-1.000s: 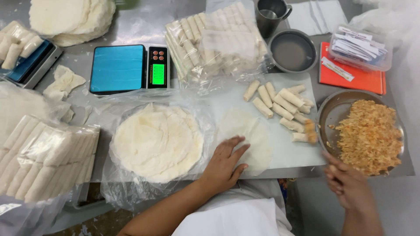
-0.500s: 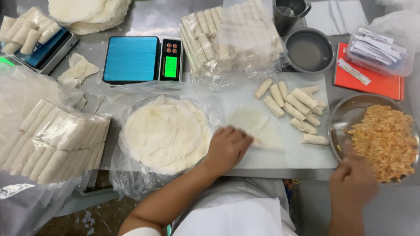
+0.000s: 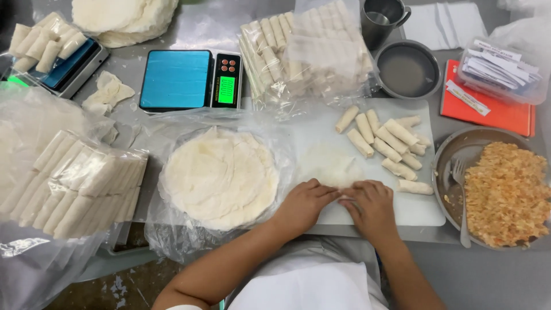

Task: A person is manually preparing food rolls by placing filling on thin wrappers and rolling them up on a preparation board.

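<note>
While both hands press side by side, left hand [image 3: 307, 201] and right hand [image 3: 372, 204] grip the thin wrapper [image 3: 330, 166] beside the wrapper stack [image 3: 221, 175].

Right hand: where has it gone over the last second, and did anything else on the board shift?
The right hand came in from beside the bowl of filling to the wrapper on the white board, meeting the left hand, which stayed on the wrapper's near edge. Both now press there. The finished rolls, the wrapper stack and the scale have not moved.

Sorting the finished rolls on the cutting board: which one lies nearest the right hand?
The roll lying alone at the pile's bottom edge, just right of the right hand.
</note>
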